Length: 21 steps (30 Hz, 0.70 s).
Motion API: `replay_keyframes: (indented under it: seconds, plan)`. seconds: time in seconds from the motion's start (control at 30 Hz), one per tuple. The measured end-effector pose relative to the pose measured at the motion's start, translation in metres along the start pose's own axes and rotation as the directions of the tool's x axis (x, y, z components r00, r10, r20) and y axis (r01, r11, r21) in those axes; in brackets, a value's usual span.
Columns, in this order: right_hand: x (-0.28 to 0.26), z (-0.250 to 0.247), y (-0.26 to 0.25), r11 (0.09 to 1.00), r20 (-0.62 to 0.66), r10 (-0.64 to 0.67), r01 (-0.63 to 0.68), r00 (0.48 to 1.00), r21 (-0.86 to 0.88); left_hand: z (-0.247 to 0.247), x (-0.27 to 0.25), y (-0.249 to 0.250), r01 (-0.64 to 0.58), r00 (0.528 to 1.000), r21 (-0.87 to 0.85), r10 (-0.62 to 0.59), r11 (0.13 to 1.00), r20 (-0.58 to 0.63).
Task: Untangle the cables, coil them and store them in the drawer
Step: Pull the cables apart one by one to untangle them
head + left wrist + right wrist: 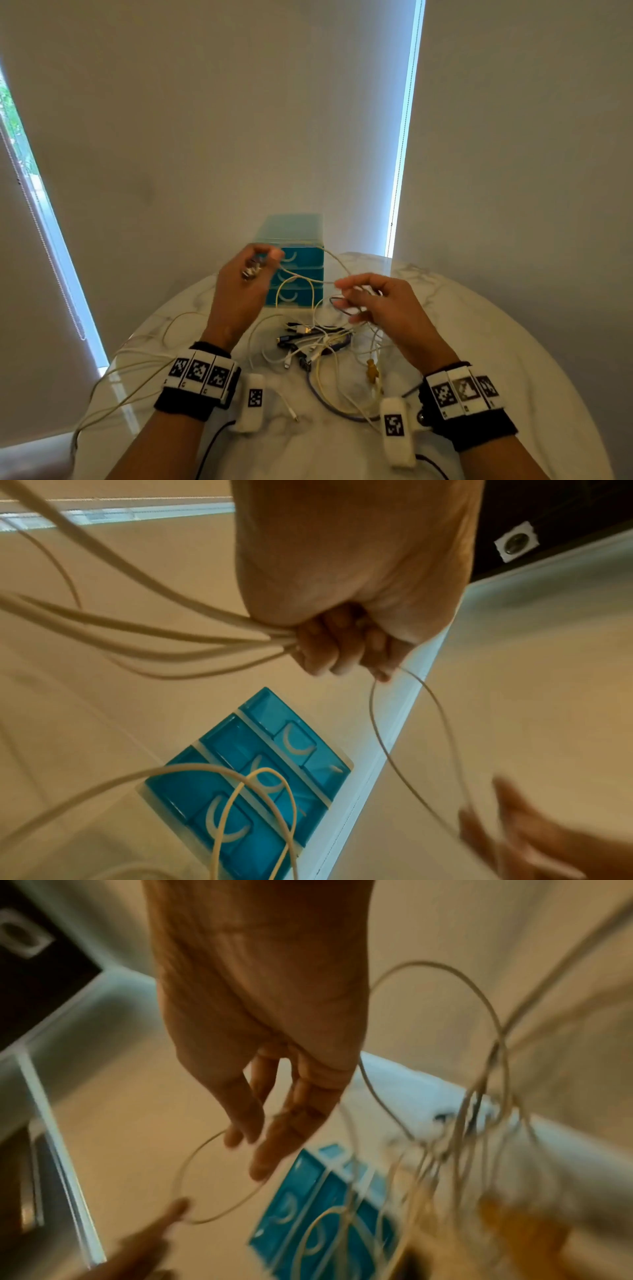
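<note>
My left hand (262, 262) is raised in front of the blue three-drawer unit (301, 257) and grips a bunch of white cable strands (171, 642) in a fist (339, 653). These strands trail left over the table edge. My right hand (352, 298) hovers to the right with relaxed, nearly straight fingers (253, 1139). A thin cable loop (378, 739) runs from the left hand to these fingers, and more loops hang beside them. A tangle of white, black and purple cables (308, 339) lies on the marble table (479, 342) under both hands. All drawers (232, 739) look closed.
An amber connector (371, 371) lies among the cables near my right wrist. White cable strands (137, 370) spill over the table's left edge. Blinds hang close behind the round table, and a bead cord (51, 260) hangs at the left.
</note>
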State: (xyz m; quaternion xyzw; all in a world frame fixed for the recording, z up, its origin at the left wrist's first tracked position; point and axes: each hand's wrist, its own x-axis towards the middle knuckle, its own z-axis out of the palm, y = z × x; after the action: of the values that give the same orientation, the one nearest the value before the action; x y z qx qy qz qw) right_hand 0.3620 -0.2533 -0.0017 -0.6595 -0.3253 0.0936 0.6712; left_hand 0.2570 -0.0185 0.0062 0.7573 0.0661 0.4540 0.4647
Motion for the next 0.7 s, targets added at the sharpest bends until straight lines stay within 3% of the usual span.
replay_keyframes:
  seconds: [0.07,0.1,0.27,0.53,0.7]
  plan:
    - [0.003,-0.011,0.011,0.915,0.031,-0.026,0.036,0.999,-0.402,-0.006,0.004,-0.001,0.006,0.976,-0.040,-0.015,0.999,-0.216]
    - [0.004,-0.014,0.015,0.865,0.036,-0.011,0.027,0.999,-0.502,-0.006,0.004,-0.001,0.008,0.963,-0.051,-0.021,0.999,-0.270]
    - [0.001,-0.012,0.016,0.824,0.030,0.005,0.013,1.000,-0.566,0.008,-0.003,0.002,-0.014,0.959,-0.050,0.000,0.999,-0.282]
    - [-0.004,-0.010,0.004,0.879,-0.139,-0.095,0.017,0.986,-0.477,0.001,0.001,0.001,-0.005,0.937,-0.047,-0.011,0.999,-0.348]
    - [-0.009,-0.017,-0.015,0.998,0.149,0.058,-0.054,0.987,-0.030,-0.009,0.011,-0.019,0.113,0.904,-0.076,-0.134,0.991,-0.406]
